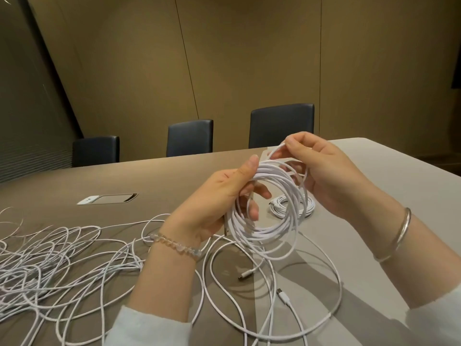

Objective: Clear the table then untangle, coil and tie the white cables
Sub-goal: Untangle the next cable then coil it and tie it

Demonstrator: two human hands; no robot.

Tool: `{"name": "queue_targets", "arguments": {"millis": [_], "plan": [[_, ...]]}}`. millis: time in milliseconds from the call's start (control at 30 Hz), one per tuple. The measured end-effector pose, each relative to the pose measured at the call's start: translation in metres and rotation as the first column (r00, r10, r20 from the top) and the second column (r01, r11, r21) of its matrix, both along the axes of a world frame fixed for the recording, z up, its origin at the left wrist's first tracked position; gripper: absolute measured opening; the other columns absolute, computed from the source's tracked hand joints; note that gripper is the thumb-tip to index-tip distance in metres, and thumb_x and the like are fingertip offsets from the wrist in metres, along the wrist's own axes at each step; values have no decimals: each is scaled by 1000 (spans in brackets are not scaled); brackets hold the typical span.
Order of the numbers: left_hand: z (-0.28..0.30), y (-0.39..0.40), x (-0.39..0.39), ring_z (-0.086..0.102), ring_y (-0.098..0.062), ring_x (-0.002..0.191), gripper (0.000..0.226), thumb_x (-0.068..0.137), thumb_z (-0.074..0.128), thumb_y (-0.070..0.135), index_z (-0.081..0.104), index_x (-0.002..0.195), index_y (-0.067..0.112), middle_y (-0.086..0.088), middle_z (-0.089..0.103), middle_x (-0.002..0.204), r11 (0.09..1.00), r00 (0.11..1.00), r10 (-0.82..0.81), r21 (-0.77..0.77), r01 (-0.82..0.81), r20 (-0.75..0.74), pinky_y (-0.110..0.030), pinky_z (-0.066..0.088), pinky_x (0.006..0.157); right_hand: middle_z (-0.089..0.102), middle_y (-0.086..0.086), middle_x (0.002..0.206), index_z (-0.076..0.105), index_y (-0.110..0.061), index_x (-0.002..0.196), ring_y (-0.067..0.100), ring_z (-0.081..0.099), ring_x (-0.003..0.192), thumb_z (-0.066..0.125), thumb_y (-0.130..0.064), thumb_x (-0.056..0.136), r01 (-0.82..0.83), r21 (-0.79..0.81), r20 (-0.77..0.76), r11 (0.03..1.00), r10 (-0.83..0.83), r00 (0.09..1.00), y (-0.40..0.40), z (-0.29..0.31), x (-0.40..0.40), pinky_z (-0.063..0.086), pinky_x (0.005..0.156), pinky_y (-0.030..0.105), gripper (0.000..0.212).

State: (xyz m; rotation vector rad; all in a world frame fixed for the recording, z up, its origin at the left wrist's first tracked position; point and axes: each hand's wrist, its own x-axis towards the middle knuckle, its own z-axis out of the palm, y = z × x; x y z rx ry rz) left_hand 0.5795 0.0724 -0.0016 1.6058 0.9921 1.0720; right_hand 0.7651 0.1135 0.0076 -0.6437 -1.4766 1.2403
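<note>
We hold a half-made coil of white cable (268, 203) above the table (389, 176), near the middle of the view: our left hand (219, 196) has its fingers curled through the rings and grips them at 9 o'clock of the coil, and our right hand (324, 171) pinches one strand at 12 o'clock, so both hands are closed on the same cable. We judge that the main risk is that the loose rings slip off the left fingers and spring open, because nothing ties them yet. The free tail (321, 318) lies in wide loops on the table at 6 o'clock, with two plugs (283, 294) near it, and it could catch on the big tangled pile of white cables (45, 260) at 8 o'clock and pull a knot tighter. One finished coil (284, 206) rests on the table just behind the held one. The table is long, smooth and grey-brown, with a closed socket hatch (107, 199) at 10 o'clock. Three dark chairs (282, 126) stand at the far edge, before a plain panelled wall (249, 58).
</note>
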Motion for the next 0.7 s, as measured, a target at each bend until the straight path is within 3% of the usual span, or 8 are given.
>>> {"name": "queue_targets", "arguments": {"millis": [100, 233, 333, 400, 433, 533, 600, 700], "plan": [[-1, 4, -4, 42, -7, 39, 51, 83, 58, 61, 50, 49, 24, -1, 67, 79, 997, 992, 75, -20, -73, 101, -21, 39, 42, 72, -5, 81, 66, -18, 97, 7, 54, 58, 58, -36, 93, 73, 116, 146, 991, -90, 985, 4, -1, 6, 43, 51, 18, 20], [-2, 10, -10, 34, -4, 36, 48, 88, 57, 59, 58, 55, 23, 0, 62, 74, 990, 966, 144, -28, -142, 212, -18, 32, 38, 72, -11, 86, 67, -37, 113, 0, 59, 64, 69, -50, 77, -72, 231, 395, 970, -25, 919, 3, -5, 7, 48, 54, 15, 39], [-5, 13, -9, 32, -5, 36, 40, 91, 56, 56, 63, 76, 20, 1, 51, 62, 979, 945, 201, -23, -202, 258, -17, 30, 36, 72, -18, 92, 70, -34, 109, 0, 66, 83, 76, -34, 79, -44, 305, 418, 951, -92, 904, 4, -11, -4, 57, 62, 20, 31], [-6, 14, -10, 30, -6, 37, 37, 91, 55, 56, 58, 96, 19, 3, 43, 56, 970, 940, 240, -33, -239, 244, -18, 30, 35, 70, -17, 80, 72, -32, 99, 0, 65, 72, 74, -30, 82, 20, 333, 427, 943, -170, 888, 4, -14, -10, 53, 56, 16, 18], [-6, 14, -10, 29, -7, 37, 39, 91, 56, 56, 56, 97, 17, 4, 39, 53, 964, 937, 264, -54, -259, 230, -19, 29, 35, 70, -14, 75, 73, -31, 96, 2, 63, 66, 74, -29, 83, 30, 337, 425, 941, -181, 887, 4, -16, -11, 51, 55, 15, 14], [-3, 12, -12, 27, -8, 36, 50, 86, 57, 61, 58, 71, 14, 5, 31, 47, 957, 946, 272, -153, -246, 180, -20, 29, 35, 69, -12, 70, 75, -28, 93, 3, 62, 61, 75, -27, 82, 26, 340, 370, 940, -159, 915, 3, -18, -13, 47, 54, 13, 12], [0, 9, -13, 27, -9, 36, 55, 86, 55, 63, 51, 54, 19, 5, 29, 46, 959, 957, 233, -205, -197, 171, -22, 32, 37, 71, -14, 73, 75, -30, 93, 2, 64, 65, 76, -28, 80, 32, 343, 326, 939, -151, 933, 3, -18, -13, 48, 57, 11, 13], [3, 6, -16, 26, -10, 37, 55, 87, 54, 63, 41, 53, 22, 6, 25, 47, 965, 957, 206, -203, -164, 203, -23, 36, 40, 70, -13, 73, 75, -33, 88, 3, 60, 58, 73, -43, 72, 43, 310, 269, 950, -131, 954, 2, -17, -13, 46, 53, 13, 19]]}}
